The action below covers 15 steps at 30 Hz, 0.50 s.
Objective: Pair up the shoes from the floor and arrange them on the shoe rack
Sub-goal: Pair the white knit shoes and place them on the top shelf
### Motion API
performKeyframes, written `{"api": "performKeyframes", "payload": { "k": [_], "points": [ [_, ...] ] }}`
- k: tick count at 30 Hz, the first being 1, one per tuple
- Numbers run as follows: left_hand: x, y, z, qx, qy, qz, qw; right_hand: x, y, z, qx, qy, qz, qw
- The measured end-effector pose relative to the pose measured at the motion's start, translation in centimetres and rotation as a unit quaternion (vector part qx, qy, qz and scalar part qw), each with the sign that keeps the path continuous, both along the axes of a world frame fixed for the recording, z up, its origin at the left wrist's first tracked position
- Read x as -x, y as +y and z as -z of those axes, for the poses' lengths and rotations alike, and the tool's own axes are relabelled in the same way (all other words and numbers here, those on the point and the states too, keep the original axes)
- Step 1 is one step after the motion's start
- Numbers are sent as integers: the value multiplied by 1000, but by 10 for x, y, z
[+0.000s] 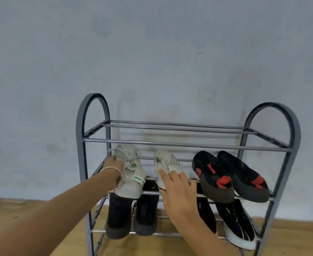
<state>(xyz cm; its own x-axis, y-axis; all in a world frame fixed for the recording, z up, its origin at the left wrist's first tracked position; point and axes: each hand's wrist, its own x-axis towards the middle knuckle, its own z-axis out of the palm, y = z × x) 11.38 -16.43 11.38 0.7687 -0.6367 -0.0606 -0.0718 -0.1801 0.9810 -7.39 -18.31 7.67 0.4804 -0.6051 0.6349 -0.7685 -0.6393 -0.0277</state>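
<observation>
A grey metal shoe rack [187, 145] with three tiers stands against the wall. On its middle tier lie two white sneakers. My left hand [115, 169] grips the left white sneaker [131, 174] by its side. My right hand [178, 189] rests on the heel end of the right white sneaker [166, 161], fingers closed over it. To their right on the same tier sits a pair of black shoes with red patches [227, 176].
The bottom tier holds a black pair [131, 215] on the left and a black pair with white soles [235, 224] on the right. The top tier carries nothing. A pale wall [152, 61] is behind the rack, and wooden floor [13, 209] lies around it.
</observation>
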Motion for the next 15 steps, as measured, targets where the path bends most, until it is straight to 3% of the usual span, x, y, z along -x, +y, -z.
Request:
{"api": "performKeyframes", "payload": {
  "k": [3,8,15],
  "points": [
    [-17,-11,12,-71,-73,35,994,-15,-7,15,-1,14,-20,1000],
    [-19,-15,19,-144,-184,102,967,-12,-14,29,-61,-35,-75,995],
    [-14,-5,17,-84,-210,128,966,6,-2,32,-141,-47,-134,980]
  ]
}}
